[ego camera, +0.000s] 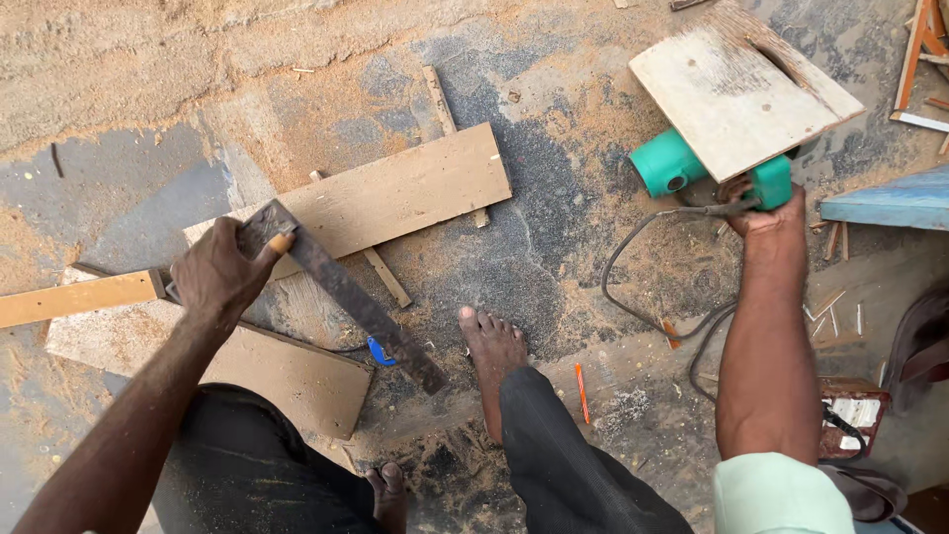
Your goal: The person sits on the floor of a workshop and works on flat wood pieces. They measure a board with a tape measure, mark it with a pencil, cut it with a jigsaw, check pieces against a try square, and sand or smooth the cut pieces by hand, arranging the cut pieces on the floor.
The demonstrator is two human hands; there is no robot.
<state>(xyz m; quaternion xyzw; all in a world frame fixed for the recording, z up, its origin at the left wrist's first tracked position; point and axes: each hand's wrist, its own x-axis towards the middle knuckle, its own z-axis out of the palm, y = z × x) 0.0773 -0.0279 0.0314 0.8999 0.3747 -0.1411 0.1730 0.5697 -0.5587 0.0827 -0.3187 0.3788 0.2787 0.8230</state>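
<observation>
Left hand [219, 272], fingers clamped on a square [336, 287] (dark metal blade, wooden handle) lying over a board [415, 188] on the sawdusty floor [129, 69]. Right hand [766, 218], fingers closed on a green saw [682, 163] under a plank [727, 94], well apart.
</observation>
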